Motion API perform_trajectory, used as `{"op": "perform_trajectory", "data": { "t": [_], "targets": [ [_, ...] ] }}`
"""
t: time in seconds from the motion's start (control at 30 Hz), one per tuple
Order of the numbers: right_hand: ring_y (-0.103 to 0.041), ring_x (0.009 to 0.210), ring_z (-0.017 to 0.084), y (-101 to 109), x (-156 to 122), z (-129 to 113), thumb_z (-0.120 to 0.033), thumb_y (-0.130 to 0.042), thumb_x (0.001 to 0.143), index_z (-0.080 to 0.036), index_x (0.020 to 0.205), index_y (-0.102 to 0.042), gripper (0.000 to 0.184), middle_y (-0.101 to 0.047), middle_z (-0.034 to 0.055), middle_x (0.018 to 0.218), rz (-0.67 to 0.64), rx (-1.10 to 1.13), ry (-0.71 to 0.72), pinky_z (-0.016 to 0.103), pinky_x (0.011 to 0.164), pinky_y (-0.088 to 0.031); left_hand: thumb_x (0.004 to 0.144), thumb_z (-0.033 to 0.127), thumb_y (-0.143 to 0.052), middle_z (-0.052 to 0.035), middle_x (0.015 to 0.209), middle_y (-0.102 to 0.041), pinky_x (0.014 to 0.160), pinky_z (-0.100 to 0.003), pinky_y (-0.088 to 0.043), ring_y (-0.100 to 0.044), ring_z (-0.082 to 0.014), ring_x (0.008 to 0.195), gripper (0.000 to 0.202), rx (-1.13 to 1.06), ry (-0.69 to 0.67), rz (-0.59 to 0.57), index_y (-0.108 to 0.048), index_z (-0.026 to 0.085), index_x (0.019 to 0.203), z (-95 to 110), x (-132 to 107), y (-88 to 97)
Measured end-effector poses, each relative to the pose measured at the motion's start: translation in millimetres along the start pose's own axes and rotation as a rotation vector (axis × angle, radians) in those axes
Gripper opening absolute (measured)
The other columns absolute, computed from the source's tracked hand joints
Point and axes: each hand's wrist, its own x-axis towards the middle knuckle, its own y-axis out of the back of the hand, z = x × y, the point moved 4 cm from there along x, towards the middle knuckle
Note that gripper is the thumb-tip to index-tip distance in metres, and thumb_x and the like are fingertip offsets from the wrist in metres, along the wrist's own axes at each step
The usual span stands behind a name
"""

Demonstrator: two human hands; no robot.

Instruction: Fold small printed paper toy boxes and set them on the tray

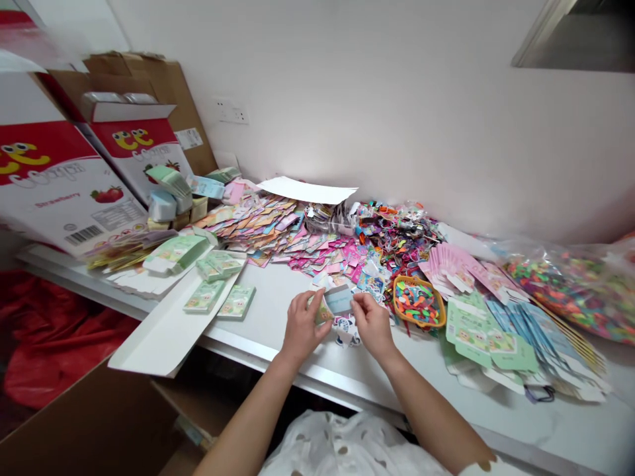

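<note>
In the head view my left hand (305, 322) pinches a small green printed box (323, 312) between thumb and fingers, in front of me over the table. My right hand (371, 324) grips the right end of a blue-grey card (339, 299), whose left end meets the box. Whether the card is part of the box or goes inside it, I cannot tell. Beneath and between both hands lie cut-out stickers (347, 332) with dark blue print. A yellow basket (421, 322) of small colourful pieces stands just right of my right hand.
Finished-looking green boxes (203, 296) sit on a white card sheet (163, 330) at left. Flat green cartons (491, 340) and blue ones (526, 324) fan out at right. Heaped packets (258, 225), cords (397, 231), a plastic bag (570, 284) and large cartons (64, 178) line the back.
</note>
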Motion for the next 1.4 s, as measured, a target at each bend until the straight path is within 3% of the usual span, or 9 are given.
{"op": "perform_trajectory", "data": {
  "t": [0.23, 0.43, 0.53, 0.63, 0.8, 0.9, 1.0, 1.17, 1.4],
  "targets": [
    [-0.061, 0.066, 0.018, -26.6, -12.6, 2.8, -0.02, -0.041, 0.084, -0.021, 0.081, -0.067, 0.026, -0.066, 0.0044, 0.071, -0.128, -0.323, 0.139, 0.025, 0.062, -0.044, 0.07, 0.026, -0.061, -0.0099, 0.111, -0.049, 0.091, -0.043, -0.039, -0.046, -0.0268, 0.105, 0.066, -0.016, -0.027, 0.026, -0.039, 0.023, 0.132, 12.7, -7.5, -9.8],
    [-0.062, 0.066, 0.016, -27.2, -12.9, 12.1, -0.02, -0.046, 0.083, -0.021, 0.084, -0.067, 0.022, -0.069, 0.0004, 0.073, -0.199, -0.068, 0.018, 0.025, 0.064, -0.047, 0.07, 0.022, -0.061, -0.0118, 0.121, -0.048, 0.096, -0.044, -0.038, -0.043, -0.0278, 0.112, 0.071, -0.097, -0.109, -0.065, -0.033, 0.022, 0.135, 0.3, -19.2, -16.6],
    [-0.063, 0.077, 0.017, -9.6, -2.5, 13.8, -0.025, -0.048, 0.084, -0.02, 0.087, -0.068, 0.021, -0.07, 0.0027, 0.083, -0.1, -0.064, 0.084, 0.027, 0.072, -0.047, 0.072, 0.025, -0.061, -0.012, 0.121, -0.046, 0.097, -0.043, -0.039, -0.043, -0.0267, 0.114, 0.068, -0.157, 0.005, -0.054, -0.033, 0.021, 0.134, -17.9, -23.2, -11.9],
    [-0.062, 0.086, 0.019, 6.4, 19.4, 26.6, -0.023, -0.048, 0.085, -0.017, 0.091, -0.067, 0.021, -0.068, 0.0066, 0.091, -0.039, -0.246, 0.113, 0.029, 0.08, -0.045, 0.071, 0.027, -0.064, -0.0112, 0.122, -0.043, 0.099, -0.042, -0.038, -0.043, -0.0266, 0.116, 0.065, -0.189, 0.183, -0.001, -0.038, 0.022, 0.13, -36.1, -25.1, -3.5],
    [-0.058, 0.096, 0.021, -12.0, 53.5, 66.5, -0.015, -0.061, 0.073, -0.016, 0.108, -0.062, 0.035, -0.059, 0.0114, 0.111, -0.3, -0.611, 0.045, 0.028, 0.081, -0.043, 0.069, 0.028, -0.065, -0.0099, 0.12, -0.049, 0.098, -0.045, -0.035, -0.044, -0.0282, 0.114, 0.064, -0.184, 0.207, -0.043, -0.041, 0.023, 0.128, -38.9, -23.2, -2.2],
    [-0.058, 0.088, 0.019, -22.1, 59.8, 78.0, -0.017, -0.063, 0.071, -0.016, 0.095, -0.065, 0.024, -0.059, 0.009, 0.105, -0.352, -0.639, 0.04, 0.025, 0.075, -0.042, 0.068, 0.029, -0.067, -0.0108, 0.122, -0.049, 0.098, -0.046, -0.035, -0.044, -0.029, 0.114, 0.069, -0.176, 0.196, -0.025, -0.037, 0.022, 0.13, -35.8, -22.6, -4.5],
    [-0.057, 0.078, 0.017, -14.7, 56.1, 69.3, -0.019, -0.057, 0.078, -0.017, 0.078, -0.063, 0.007, -0.062, 0.0044, 0.083, -0.269, -0.535, 0.076, 0.025, 0.07, -0.041, 0.067, 0.031, -0.069, -0.0117, 0.123, -0.048, 0.096, -0.044, -0.037, -0.044, -0.0289, 0.113, 0.075, -0.169, 0.22, 0.004, -0.033, 0.021, 0.132, -35.9, -23.6, -6.8],
    [-0.056, 0.055, 0.013, 9.7, 31.2, 34.4, -0.037, -0.05, 0.084, -0.017, 0.088, -0.057, 0.022, -0.061, 0.0002, 0.068, 0.128, 0.018, -0.017, 0.023, 0.055, -0.043, 0.072, 0.027, -0.064, -0.0125, 0.12, -0.048, 0.096, -0.046, -0.036, -0.042, -0.0294, 0.114, 0.064, -0.108, 0.149, 0.026, -0.036, 0.02, 0.129, -25.8, -21.7, -15.5],
    [-0.06, 0.053, 0.015, 14.0, 22.9, 36.1, -0.039, -0.05, 0.083, -0.016, 0.086, -0.062, 0.027, -0.062, 0.0, 0.057, 0.183, 0.048, -0.123, 0.025, 0.058, -0.045, 0.073, 0.028, -0.063, -0.0129, 0.118, -0.048, 0.095, -0.046, -0.037, -0.043, -0.0292, 0.112, 0.064, -0.068, 0.128, 0.09, -0.034, 0.018, 0.13, -15.9, -19.4, -17.4]
  ]
}}
